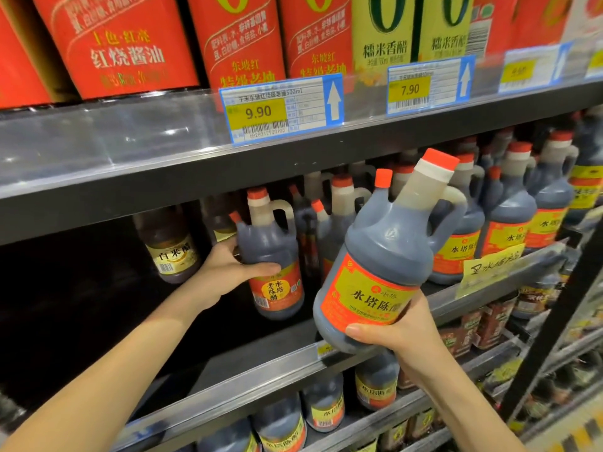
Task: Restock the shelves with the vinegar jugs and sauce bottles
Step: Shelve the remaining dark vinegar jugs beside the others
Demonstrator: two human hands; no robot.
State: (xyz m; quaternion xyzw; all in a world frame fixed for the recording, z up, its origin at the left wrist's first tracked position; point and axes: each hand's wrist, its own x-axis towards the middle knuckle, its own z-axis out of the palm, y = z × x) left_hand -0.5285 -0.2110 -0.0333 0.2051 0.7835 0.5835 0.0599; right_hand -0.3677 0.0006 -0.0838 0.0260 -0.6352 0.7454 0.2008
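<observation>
My right hand (408, 334) grips the base of a large dark vinegar jug (388, 256) with a red cap and a red-and-yellow label, tilted in the air in front of the middle shelf (359, 357). My left hand (225, 269) is wrapped around a smaller dark vinegar jug (272, 256) that stands on that shelf, upright, at the left end of the row. More jugs of the same kind (509, 220) fill the shelf to the right.
A pale vinegar bottle (171, 249) stands left of my left hand, with dark bare shelf beyond it. Red and green cartons (235, 37) line the upper shelf above price tags (280, 109). More jugs (326, 406) sit on the shelf below.
</observation>
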